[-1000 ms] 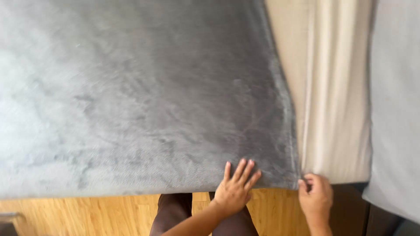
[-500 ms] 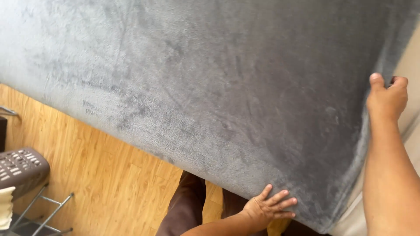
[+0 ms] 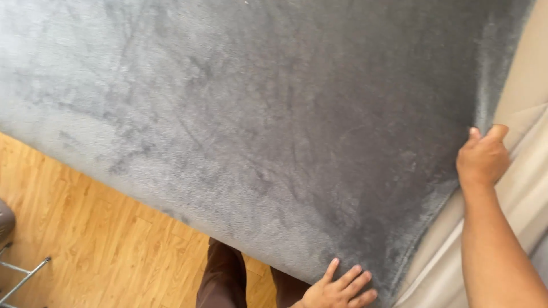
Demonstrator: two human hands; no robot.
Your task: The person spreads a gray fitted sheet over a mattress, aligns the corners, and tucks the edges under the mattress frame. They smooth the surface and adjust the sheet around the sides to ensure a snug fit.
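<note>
At the far left, a thin grey metal frame (image 3: pixel 25 276) pokes in over the light wooden floor (image 3: pixel 97 239), with a dark rounded edge of something above it at the border, too cut off to identify. A plush dark grey blanket (image 3: pixel 257 114) fills most of the view, spread flat over a bed, its lower edge running diagonally from the left border down toward the bottom right. Below that edge the person's dark brown trousers (image 3: pixel 220 279) show against the floor. The left hand (image 3: pixel 339 291) lies palm down at the blanket's lower edge near its corner, fingers (image 3: pixel 354 278) released, spread and pressing flat on the pile, gripping nothing. Further right, the right hand (image 3: pixel 482 157) reaches forward on an extended bare forearm along the blanket's right edge, its fingers curled and its thumb raised, pinching that edge. Beside it, beige bedding (image 3: pixel 528 102) lies exposed along the right border.
</note>
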